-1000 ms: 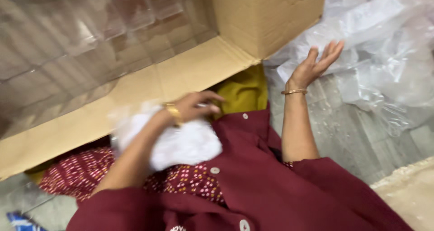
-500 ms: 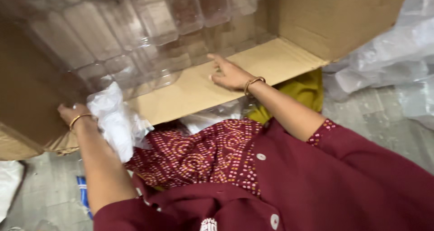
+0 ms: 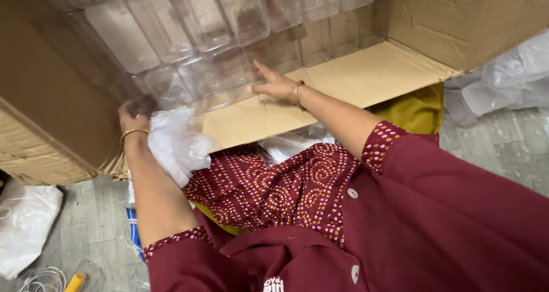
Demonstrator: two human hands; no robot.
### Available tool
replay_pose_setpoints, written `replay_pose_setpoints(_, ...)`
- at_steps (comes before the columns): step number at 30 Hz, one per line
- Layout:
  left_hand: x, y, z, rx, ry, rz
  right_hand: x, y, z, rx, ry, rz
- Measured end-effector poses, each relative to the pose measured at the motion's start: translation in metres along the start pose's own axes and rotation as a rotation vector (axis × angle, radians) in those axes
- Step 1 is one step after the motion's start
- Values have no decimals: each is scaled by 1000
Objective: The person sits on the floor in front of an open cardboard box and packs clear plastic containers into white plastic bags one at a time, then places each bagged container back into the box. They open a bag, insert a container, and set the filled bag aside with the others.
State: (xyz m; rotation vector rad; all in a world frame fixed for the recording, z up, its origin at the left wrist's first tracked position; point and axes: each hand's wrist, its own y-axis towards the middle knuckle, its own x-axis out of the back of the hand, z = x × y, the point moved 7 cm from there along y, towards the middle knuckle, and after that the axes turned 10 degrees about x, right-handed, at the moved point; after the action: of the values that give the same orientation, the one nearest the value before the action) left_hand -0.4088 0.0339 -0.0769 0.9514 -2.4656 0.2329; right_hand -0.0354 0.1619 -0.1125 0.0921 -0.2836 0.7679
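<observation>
A large cardboard box (image 3: 400, 29) lies open toward me, packed with rows of clear plastic containers (image 3: 189, 34). My left hand (image 3: 134, 117) reaches to the box's left side and clutches a crumpled white cloth (image 3: 177, 143) while touching the lowest containers. My right hand (image 3: 274, 86) rests with fingers spread against a clear container at the bottom row, above the box's lowered cardboard flap (image 3: 343, 86). Both wrists wear gold bangles. My maroon sleeves and patterned garment fill the lower frame.
Clear plastic wrap (image 3: 503, 80) lies on the grey floor at right. A white plastic bag (image 3: 26, 223) sits at lower left, with a yellow-handled object (image 3: 74, 281) and a coil of clear string near it. Yellow fabric (image 3: 417, 112) shows under the flap.
My view has swung left to the open box. My right hand left the plastic wrap and came to the containers. My left hand carried the white cloth to the box's left side.
</observation>
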Motion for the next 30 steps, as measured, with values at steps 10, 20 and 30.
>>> replay_pose_setpoints(10, 16, -16, 3, 57, 172, -142, 5, -11, 1, 87, 438, -16)
replay_pose_setpoints(20, 25, -35, 0, 102, 191, -198, 32, -45, -5, 19, 358, -36)
replay_pose_setpoints(30, -54, -64, -47, -168, 55, 199, 116, -85, -39, -85, 122, -436)
